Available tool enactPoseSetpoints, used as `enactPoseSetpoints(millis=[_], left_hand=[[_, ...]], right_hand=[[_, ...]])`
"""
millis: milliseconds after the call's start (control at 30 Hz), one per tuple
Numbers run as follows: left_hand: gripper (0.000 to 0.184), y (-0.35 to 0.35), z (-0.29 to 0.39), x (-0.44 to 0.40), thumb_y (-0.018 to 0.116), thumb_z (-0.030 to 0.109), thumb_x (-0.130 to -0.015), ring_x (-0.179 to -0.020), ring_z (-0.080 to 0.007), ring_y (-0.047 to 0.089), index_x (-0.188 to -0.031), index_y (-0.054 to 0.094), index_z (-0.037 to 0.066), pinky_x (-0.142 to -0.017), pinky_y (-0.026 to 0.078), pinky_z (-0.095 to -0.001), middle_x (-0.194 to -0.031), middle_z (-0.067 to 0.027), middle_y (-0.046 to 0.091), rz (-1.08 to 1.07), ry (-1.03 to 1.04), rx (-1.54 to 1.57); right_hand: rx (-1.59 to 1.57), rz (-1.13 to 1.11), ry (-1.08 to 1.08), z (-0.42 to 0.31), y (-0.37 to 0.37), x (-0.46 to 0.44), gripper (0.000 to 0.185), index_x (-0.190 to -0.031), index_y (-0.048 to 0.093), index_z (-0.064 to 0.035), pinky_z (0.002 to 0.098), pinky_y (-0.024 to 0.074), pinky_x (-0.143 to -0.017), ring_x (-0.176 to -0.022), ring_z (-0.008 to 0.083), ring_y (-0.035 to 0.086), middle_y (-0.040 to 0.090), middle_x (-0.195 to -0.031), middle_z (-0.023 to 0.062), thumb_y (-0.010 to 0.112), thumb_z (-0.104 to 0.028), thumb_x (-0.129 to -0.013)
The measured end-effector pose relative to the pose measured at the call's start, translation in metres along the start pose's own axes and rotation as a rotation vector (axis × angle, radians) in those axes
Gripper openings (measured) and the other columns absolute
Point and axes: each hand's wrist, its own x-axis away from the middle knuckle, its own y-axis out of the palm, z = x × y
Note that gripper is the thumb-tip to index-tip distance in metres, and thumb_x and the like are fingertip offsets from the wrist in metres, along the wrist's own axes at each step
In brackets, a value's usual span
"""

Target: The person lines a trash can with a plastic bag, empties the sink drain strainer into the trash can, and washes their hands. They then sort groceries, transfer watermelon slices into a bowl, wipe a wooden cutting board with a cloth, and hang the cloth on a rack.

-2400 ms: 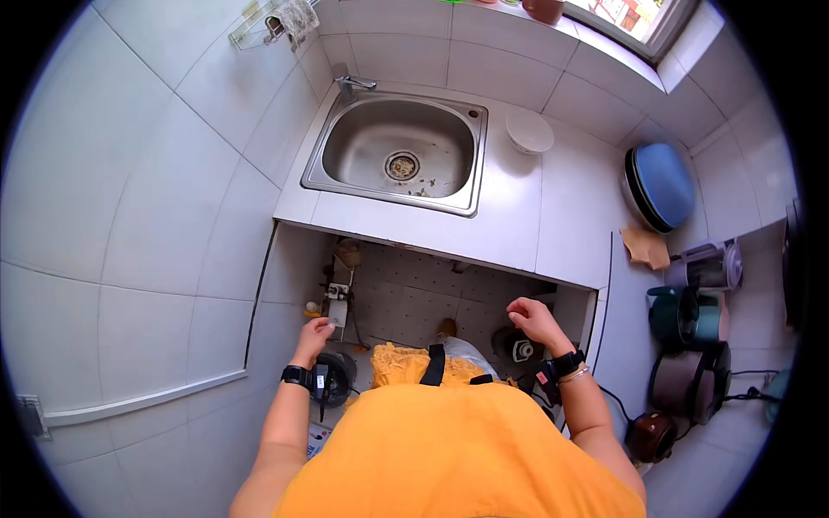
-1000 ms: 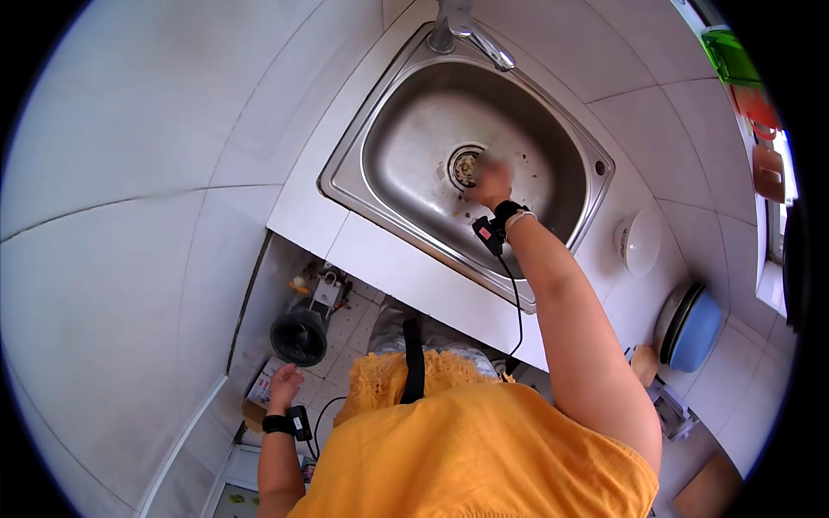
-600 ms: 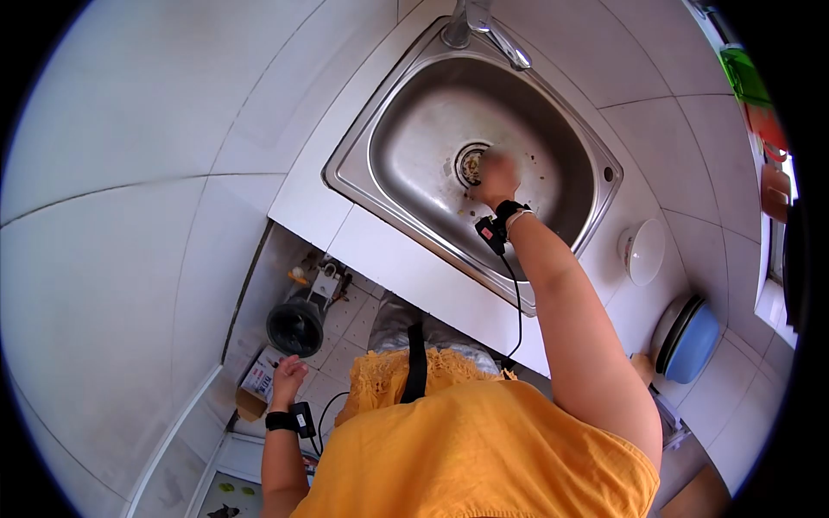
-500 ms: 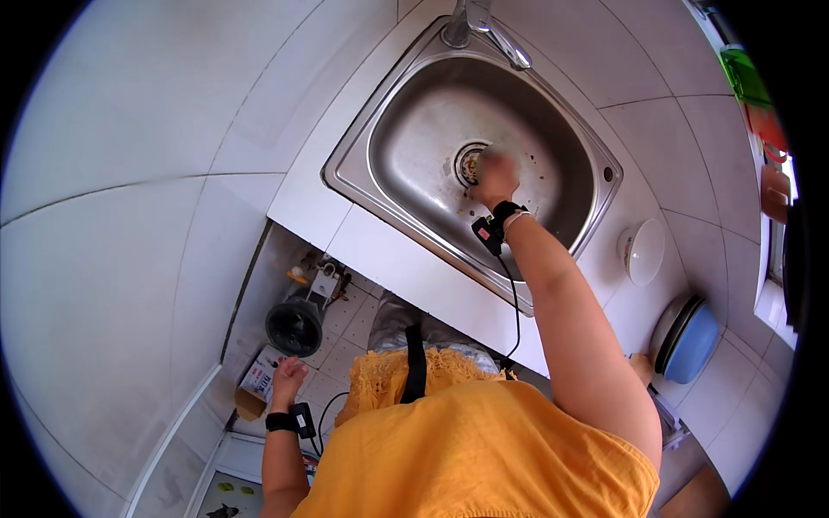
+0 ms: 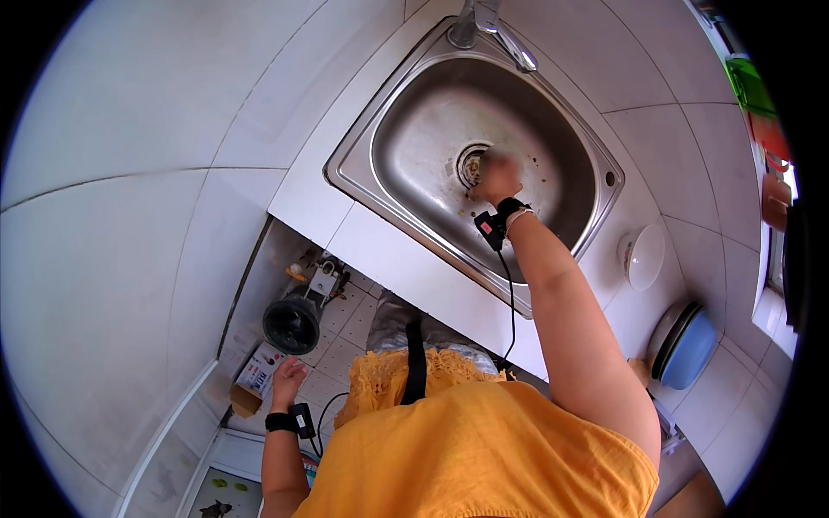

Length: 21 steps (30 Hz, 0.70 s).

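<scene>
My right hand (image 5: 498, 178) reaches down into the stainless steel sink (image 5: 413, 115), just beside the drain (image 5: 470, 166). Blur covers its fingers, so whether they hold anything is not visible. Small brown food scraps lie in the drain and are scattered over the sink floor around the hand. Low on the left, my left hand (image 5: 288, 380) hangs away from the counter with its fingers loosely bent and nothing visible in it. Nearest to it are a cardboard box (image 5: 258, 369) and a black-lined bin (image 5: 292, 325).
A chrome faucet (image 5: 505, 39) rises at the sink's back corner. On the counter to the right stand a white bowl (image 5: 643, 257) and a stack of basins, a blue one (image 5: 688, 354) outermost. Tiled walls (image 5: 112, 95) close in on both sides. Cables run from both wrists.
The view has shifted very slightly. My right hand stays beside the drain, and my left hand still hangs low at the left.
</scene>
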Motion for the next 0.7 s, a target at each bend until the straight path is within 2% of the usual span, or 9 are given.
enactPoseSetpoints(millis=[133, 333, 400, 533, 600, 633, 700], left_hand=[[0.046, 0.002, 0.005, 0.003, 0.064, 0.003, -0.074, -0.087, -0.0152, 0.057, -0.116, 0.047, -0.003, -0.076, 0.046, -0.0236, -0.096, -0.0108, 0.060, -0.011, 0.003, -0.021], [0.046, 0.002, 0.005, 0.003, 0.063, 0.001, -0.074, -0.088, -0.0154, 0.057, -0.117, 0.046, -0.003, -0.077, 0.046, -0.0238, -0.096, -0.0117, 0.060, -0.019, 0.022, -0.004], [0.047, -0.001, -0.007, -0.003, 0.063, 0.000, -0.074, -0.089, -0.0159, 0.057, -0.118, 0.045, -0.003, -0.078, 0.045, -0.0242, -0.097, -0.0121, 0.060, -0.039, 0.051, 0.032], [0.050, -0.002, -0.010, -0.001, 0.062, -0.002, -0.073, -0.093, -0.0185, 0.057, -0.119, 0.044, -0.003, -0.081, 0.046, -0.0261, -0.101, -0.0141, 0.059, -0.060, 0.046, 0.056], [0.050, -0.003, -0.016, -0.004, 0.062, -0.003, -0.073, -0.094, -0.0194, 0.057, -0.119, 0.044, -0.003, -0.081, 0.046, -0.0269, -0.101, -0.0146, 0.059, -0.066, 0.057, 0.065], [0.051, -0.004, -0.017, -0.004, 0.062, -0.003, -0.072, -0.094, -0.0202, 0.057, -0.119, 0.044, -0.003, -0.082, 0.046, -0.0277, -0.102, -0.0151, 0.058, -0.072, 0.067, 0.072], [0.051, -0.004, -0.016, -0.003, 0.062, -0.004, -0.072, -0.095, -0.0205, 0.056, -0.119, 0.044, -0.003, -0.082, 0.046, -0.0282, -0.102, -0.0154, 0.058, -0.068, 0.075, 0.085]], right_hand=[[0.016, 0.023, 0.027, -0.004, -0.005, 0.004, 0.084, -0.126, 0.039, -0.0228, 0.0518, 0.0364, -0.091, -0.124, 0.0274, 0.028, 0.034, -0.130, 0.0082, 0.078, -0.035, -0.052], [-0.111, 0.019, 0.028, 0.001, 0.000, -0.002, 0.078, -0.117, 0.050, -0.0207, 0.0478, 0.0305, -0.091, -0.118, 0.0288, 0.027, 0.031, -0.126, 0.0061, 0.079, -0.030, -0.046], [-0.191, -0.040, 0.001, 0.001, -0.001, -0.003, 0.078, -0.115, 0.053, -0.0200, 0.0454, 0.0271, -0.090, -0.116, 0.0286, 0.026, 0.030, -0.124, 0.0057, 0.079, -0.028, -0.042], [-0.185, -0.165, -0.049, -0.006, -0.014, 0.004, 0.080, -0.117, 0.051, -0.0202, 0.0460, 0.0278, -0.090, -0.118, 0.0287, 0.024, 0.029, -0.126, 0.0064, 0.079, -0.030, -0.042], [-0.129, -0.114, -0.045, -0.015, -0.035, 0.027, 0.077, -0.116, 0.050, -0.0113, 0.0449, 0.0311, -0.096, -0.113, 0.0321, 0.039, 0.047, -0.114, 0.0147, 0.076, -0.038, -0.049], [-0.128, -0.115, -0.046, -0.010, -0.024, 0.019, 0.077, -0.116, 0.050, -0.0113, 0.0449, 0.0311, -0.096, -0.113, 0.0321, 0.039, 0.047, -0.114, 0.0147, 0.076, -0.038, -0.049], [-0.095, 0.082, -0.287, 0.010, 0.007, -0.005, 0.065, -0.110, 0.055, -0.0144, 0.0440, 0.0339, -0.090, -0.108, 0.0307, 0.040, 0.047, -0.111, 0.0129, 0.075, -0.033, -0.051]])
